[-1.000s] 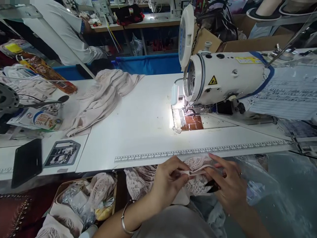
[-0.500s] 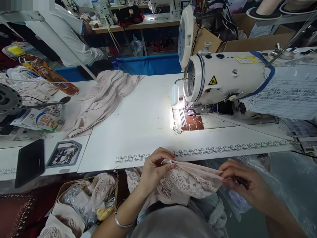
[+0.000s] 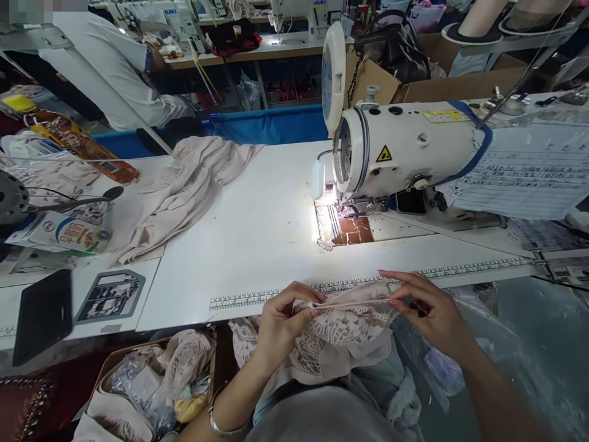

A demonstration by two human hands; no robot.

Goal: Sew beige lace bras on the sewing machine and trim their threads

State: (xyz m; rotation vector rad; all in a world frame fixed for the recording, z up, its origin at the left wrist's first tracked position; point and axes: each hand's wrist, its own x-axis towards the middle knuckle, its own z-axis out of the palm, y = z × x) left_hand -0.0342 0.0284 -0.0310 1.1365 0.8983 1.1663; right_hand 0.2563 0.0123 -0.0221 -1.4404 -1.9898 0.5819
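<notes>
A pale pink lace garment (image 3: 340, 337) hangs over my lap, its upper edge stretched between my hands at the table's front edge. My left hand (image 3: 289, 316) pinches one end of that edge between thumb and fingers. At the other end my right hand (image 3: 421, 304) pinches the fabric between thumb and finger, with another finger raised. Beyond my hands stands a white sewing machine (image 3: 409, 144), its round end cover swung open and its lamp lighting the needle area. A printed ruler strip (image 3: 257, 296) runs along the table edge, partly behind my fingers.
Pink fabric (image 3: 184, 190) lies on the white table (image 3: 243, 233) at left, beside a drink bottle (image 3: 78, 141), a carton (image 3: 59, 232) and a dark phone-like slab (image 3: 43, 313). Below sits a box (image 3: 108, 362) of lace pieces and plastic bags. A person in white (image 3: 110, 67) sits behind.
My right hand has moved left and up, nearer the left hand, and raised a finger. The stretched edge now spans a shorter length. The view has shifted slightly.
</notes>
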